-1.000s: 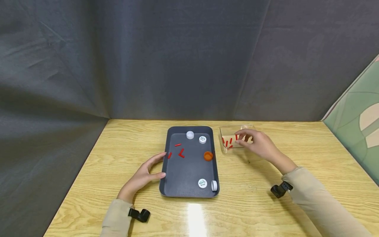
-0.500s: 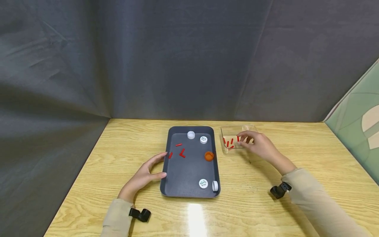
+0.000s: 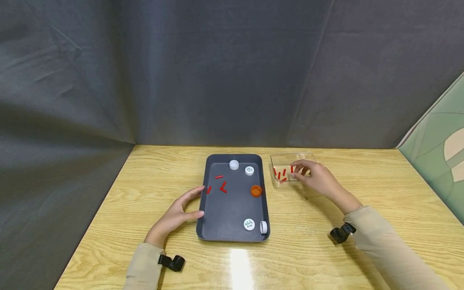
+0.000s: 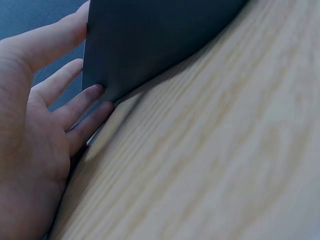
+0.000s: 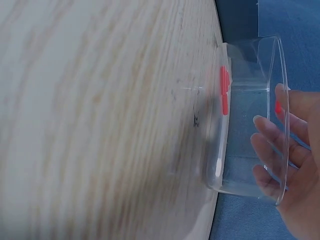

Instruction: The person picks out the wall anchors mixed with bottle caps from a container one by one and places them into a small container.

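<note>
My left hand [image 3: 173, 215] rests against the left side of a dark grey tray [image 3: 232, 238]. Its fingers are spread and fairly straight, with fingertips touching the tray's wall in the left wrist view. Over a clear plastic box [image 3: 274, 160], my right hand [image 3: 314, 176] pinches a small red stick [image 3: 291, 169] between thumb and index finger. That red stick [image 5: 278, 106] is partly hidden by the fingers in the right wrist view. Several more red sticks [image 3: 284, 172] lie in the box. On the tray are several others, among them a red stick [image 3: 219, 177] near the far end.
Bottle caps lie on the tray: an orange cap [image 3: 256, 191] at the right, a white cap [image 3: 234, 164] at the back, and printed white caps, one near the front [image 3: 249, 224]. A white cap [image 3: 263, 227] stands on edge. Grey curtain [image 3: 224, 72] rises behind the wooden table [image 3: 159, 177].
The view has shifted very slightly. Both hands stay in nearly the same places, the right one holding the red stick at the box throughout.
</note>
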`<state>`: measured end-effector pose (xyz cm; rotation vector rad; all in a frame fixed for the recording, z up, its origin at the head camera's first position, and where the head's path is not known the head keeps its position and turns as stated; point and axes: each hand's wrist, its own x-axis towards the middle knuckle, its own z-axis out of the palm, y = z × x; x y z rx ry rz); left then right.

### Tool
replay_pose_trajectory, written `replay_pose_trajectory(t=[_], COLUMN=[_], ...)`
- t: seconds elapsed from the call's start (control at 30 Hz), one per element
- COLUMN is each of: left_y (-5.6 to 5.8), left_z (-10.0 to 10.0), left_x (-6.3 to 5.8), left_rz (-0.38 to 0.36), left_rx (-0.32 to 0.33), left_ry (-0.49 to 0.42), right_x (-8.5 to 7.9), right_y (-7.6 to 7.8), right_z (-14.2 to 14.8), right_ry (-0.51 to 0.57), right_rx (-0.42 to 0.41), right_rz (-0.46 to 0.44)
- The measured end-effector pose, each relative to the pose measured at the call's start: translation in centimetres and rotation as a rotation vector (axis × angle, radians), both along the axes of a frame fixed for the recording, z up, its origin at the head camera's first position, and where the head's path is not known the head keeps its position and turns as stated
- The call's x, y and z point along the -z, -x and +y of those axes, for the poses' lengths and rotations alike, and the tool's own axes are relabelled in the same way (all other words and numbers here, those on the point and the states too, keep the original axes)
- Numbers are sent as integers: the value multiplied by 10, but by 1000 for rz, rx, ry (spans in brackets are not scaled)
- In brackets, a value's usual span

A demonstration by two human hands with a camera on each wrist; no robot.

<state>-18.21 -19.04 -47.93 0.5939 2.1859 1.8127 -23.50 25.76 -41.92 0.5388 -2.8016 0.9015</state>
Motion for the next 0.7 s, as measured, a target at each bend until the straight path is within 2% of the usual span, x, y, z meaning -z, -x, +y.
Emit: replay_pose_trajectory(t=[0.7], left_y=[1], left_z=[0], left_x=[0], left_rz=[-11], left_rx=[2], left_ry=[-10], right_x=[-4], right_y=[-2], right_z=[-6], right_ry=[1], right_rx=[-5], right_rz=[50])
